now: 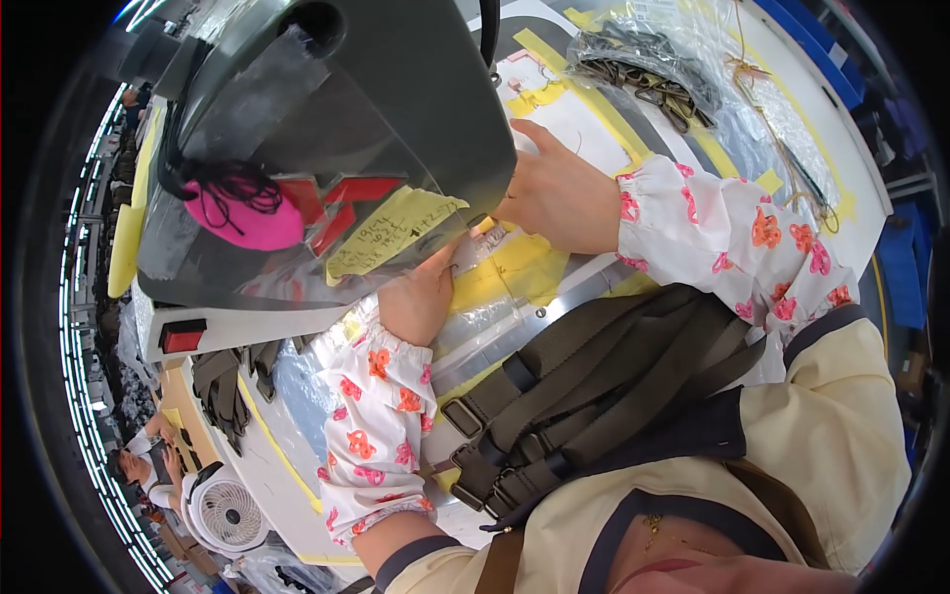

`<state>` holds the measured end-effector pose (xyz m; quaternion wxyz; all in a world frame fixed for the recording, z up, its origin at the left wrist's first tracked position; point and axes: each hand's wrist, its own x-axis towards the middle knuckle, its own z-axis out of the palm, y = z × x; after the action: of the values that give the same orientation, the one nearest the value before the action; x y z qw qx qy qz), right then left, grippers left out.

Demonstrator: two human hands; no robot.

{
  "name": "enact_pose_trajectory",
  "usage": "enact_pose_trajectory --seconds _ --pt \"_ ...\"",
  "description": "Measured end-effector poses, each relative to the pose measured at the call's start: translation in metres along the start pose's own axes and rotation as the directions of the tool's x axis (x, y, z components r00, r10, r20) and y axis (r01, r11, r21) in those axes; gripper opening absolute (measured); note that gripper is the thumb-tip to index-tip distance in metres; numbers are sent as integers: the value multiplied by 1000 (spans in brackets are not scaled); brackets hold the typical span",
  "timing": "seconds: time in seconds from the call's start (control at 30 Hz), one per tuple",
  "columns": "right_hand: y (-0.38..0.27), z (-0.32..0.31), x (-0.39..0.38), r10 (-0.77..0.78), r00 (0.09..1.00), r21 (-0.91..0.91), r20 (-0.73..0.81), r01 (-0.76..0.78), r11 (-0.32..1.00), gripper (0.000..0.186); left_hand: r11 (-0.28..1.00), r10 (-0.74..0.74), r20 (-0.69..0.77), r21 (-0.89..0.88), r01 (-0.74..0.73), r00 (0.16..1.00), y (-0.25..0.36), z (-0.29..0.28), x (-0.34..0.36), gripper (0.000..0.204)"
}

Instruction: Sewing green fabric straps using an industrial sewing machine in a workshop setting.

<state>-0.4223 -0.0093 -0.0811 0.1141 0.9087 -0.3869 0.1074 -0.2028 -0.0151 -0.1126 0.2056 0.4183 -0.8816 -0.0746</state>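
Note:
My right hand (563,200) is at the right side of a dark grey machine head (416,79), its fingers bent and partly hidden behind it; what they hold is hidden. My left hand (414,303) reaches under the machine's lower edge, beside a yellow-taped clear plastic sheet (510,272), fingertips out of sight. On the machine are a pink pad (242,218) with black cord, red pieces and a yellow note (391,233) with handwriting. A bundle of olive webbing straps with buckles (604,366) lies close below my hands.
A bag of metal hooks (653,84) and cords lie at the back right of the worktable (851,188). More straps (226,396) lie at left, near a white fan (226,507) and a co-worker (148,465). Blue bins (896,267) stand at the right.

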Motion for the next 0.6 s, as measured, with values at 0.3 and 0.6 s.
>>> enact_pose_trajectory --seconds 0.3,0.6 --pt "-3 -1 -6 44 999 -10 2 -44 999 22 984 -169 138 83 159 976 8 -6 -5 24" --pt "-16 -14 -9 9 995 82 99 -17 997 22 1000 29 -31 -4 -29 999 21 -12 -10 29"
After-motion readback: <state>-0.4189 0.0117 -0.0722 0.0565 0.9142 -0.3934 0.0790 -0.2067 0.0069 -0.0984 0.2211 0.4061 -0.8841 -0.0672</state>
